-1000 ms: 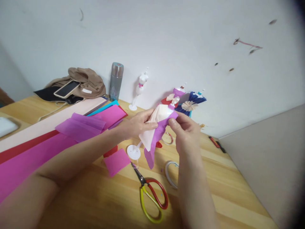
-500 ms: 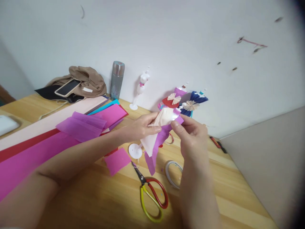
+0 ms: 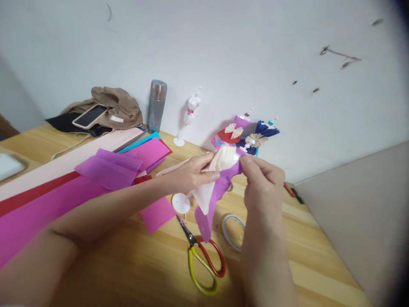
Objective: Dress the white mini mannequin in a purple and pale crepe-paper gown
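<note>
Above the wooden table [image 3: 153,268], my left hand [image 3: 188,172] grips a small white mannequin figure [image 3: 220,160] clothed in cream paper. Its round white base [image 3: 180,202] hangs low to the left. My right hand [image 3: 263,183] pinches the top of a purple crepe paper strip [image 3: 215,198] against the figure's waist. The strip trails down toward the scissors [image 3: 203,260], which have one red and one yellow handle and lie on the table below.
Pink, red, cream and purple paper sheets [image 3: 64,187] cover the left side. A tape ring [image 3: 231,232] lies right of the scissors. By the wall stand a metal bottle [image 3: 156,105], a bare white mannequin [image 3: 188,119] and dressed paper dolls [image 3: 246,134]. A phone rests on a tan bag [image 3: 108,111].
Both hands lifted the figure slightly and shifted it right. My right hand drew the purple strip tighter along the waist, and the strip's tail now hangs lower, near the scissors.
</note>
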### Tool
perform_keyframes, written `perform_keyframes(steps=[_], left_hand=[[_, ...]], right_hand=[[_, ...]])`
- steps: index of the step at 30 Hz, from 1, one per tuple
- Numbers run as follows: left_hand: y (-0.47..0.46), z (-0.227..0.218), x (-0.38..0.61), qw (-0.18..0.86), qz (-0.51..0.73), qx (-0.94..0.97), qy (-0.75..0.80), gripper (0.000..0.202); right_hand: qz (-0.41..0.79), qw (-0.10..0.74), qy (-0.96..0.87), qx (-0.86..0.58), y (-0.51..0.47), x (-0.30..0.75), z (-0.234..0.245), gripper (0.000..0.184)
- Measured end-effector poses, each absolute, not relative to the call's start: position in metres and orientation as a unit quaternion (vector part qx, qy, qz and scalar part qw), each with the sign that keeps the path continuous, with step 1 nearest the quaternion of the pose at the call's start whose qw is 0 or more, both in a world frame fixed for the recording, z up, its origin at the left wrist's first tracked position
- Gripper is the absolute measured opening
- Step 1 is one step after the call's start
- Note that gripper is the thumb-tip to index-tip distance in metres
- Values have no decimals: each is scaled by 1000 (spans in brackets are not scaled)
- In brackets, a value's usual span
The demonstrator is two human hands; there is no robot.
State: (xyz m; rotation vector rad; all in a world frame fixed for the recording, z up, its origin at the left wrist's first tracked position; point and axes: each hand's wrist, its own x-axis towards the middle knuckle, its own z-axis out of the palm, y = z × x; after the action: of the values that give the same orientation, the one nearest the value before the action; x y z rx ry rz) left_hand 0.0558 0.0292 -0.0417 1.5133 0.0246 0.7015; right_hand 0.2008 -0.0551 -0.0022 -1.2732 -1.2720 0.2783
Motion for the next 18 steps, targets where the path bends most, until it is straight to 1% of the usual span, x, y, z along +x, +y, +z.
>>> perform_keyframes(steps=[4, 8, 10, 13, 18], left_hand=[[28, -40, 56, 697, 300, 652, -1, 40], [31, -39, 54, 699, 301, 648, 15, 37], [34, -40, 55, 697, 327, 637, 28, 37], [40, -42, 55, 697, 361, 618, 44, 40], [42, -45, 56, 700, 344, 625, 31, 39]], right_hand=[[110, 611, -561, -548, -54, 206, -6, 35], [112, 651, -527, -535, -51, 215, -11, 22], [121, 662, -519, -527, -50, 217, -12, 23], [123, 655, -533, -522, -48, 214, -12, 18], [79, 649, -538, -532, -45, 208, -14, 8]])
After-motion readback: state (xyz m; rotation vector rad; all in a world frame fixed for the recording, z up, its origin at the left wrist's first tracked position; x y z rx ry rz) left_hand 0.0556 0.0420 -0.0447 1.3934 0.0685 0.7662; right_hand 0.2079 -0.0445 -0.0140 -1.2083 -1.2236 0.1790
